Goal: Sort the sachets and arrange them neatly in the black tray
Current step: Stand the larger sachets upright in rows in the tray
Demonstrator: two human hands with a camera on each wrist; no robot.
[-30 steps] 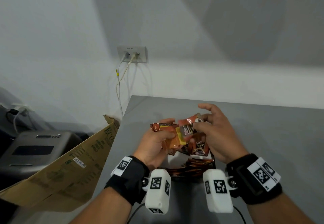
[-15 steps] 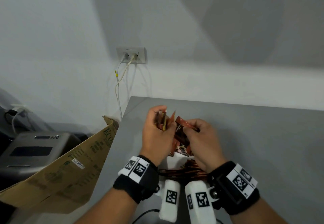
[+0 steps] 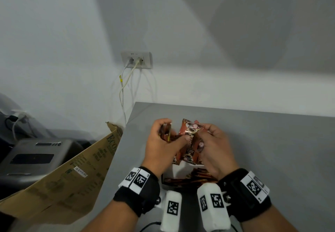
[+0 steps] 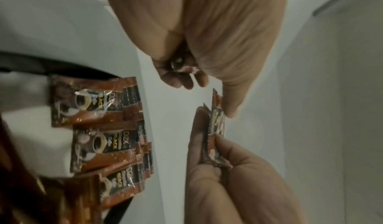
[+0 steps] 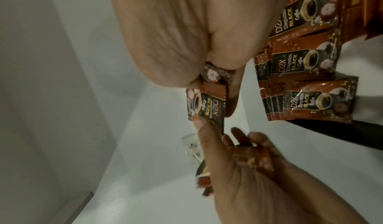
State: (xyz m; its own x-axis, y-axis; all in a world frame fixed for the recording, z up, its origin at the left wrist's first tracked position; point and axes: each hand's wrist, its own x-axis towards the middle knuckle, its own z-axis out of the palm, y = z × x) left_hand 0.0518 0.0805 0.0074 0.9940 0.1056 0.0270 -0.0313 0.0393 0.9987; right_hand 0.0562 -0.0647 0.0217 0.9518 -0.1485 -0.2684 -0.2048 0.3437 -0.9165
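Brown foil sachets are held in both hands above the grey counter point(image 3: 253, 141), near its back-left corner. A small stack of sachets point(image 3: 165, 133) is gripped edge-on in the left hand point(image 3: 161, 150), fingers curled round it. A single sachet point(image 3: 189, 132) is pinched by the right hand point(image 3: 213, 150), its printed face now turned up toward the head camera; half a second ago it was seen edge-on, tucked between the hands. The left thumb is touching its lower edge.

Reading: the face is being checked for type and orientation before it is matched to the stack, so sorting is under way, not placing.

Black tray point(image 5: 323, 129) sits directly beneath the hands, with rows of sachets point(image 5: 315, 101) already standing overlapped inside. Task judged well along. Risk: a mis-oriented sachet breaking the row.
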